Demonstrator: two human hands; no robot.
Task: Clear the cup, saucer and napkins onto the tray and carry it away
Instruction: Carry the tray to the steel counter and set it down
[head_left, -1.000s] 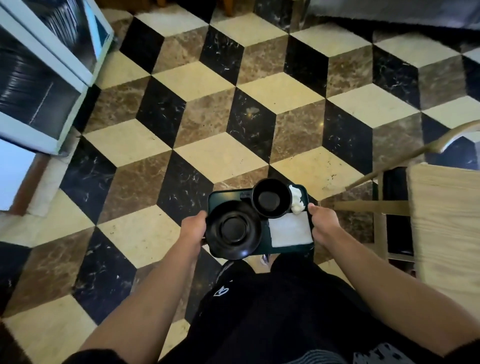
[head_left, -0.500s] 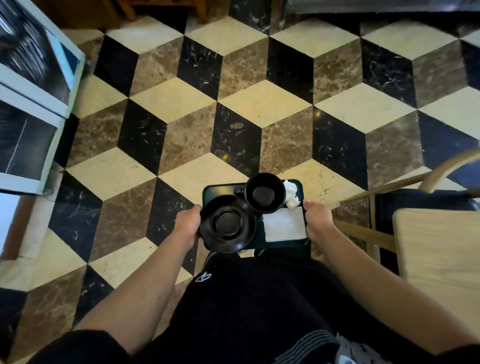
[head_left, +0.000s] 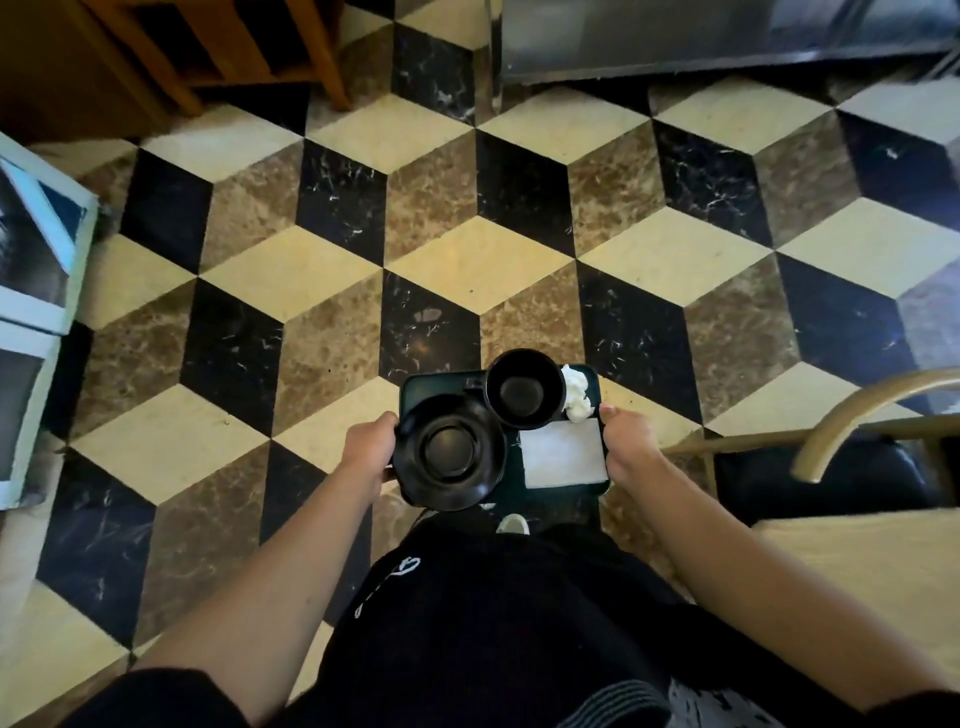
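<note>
The tray (head_left: 441, 387) sits at the lower centre of the frame, carried level over the patterned floor (head_left: 467, 260) in front of our body. Our left hand (head_left: 370, 440) is closed around its left edge and our right hand (head_left: 626, 439) around its right edge, thumbs on top. We judge the two-sided hold is there to keep it flat while walking. On it, the black saucer (head_left: 449, 451) lies at the near left and overhangs the tray's edge. The black cup (head_left: 524, 388) stands upright at the far middle, touching the saucer's rim. A crumpled napkin (head_left: 576, 397) is just right of the cup, and a flat folded napkin (head_left: 563, 460) lies at the near right. Everything looks loaded, so only the carrying remains. A chair (head_left: 857, 447) stands close at the right of the frame, which we should steer clear of.
</note>
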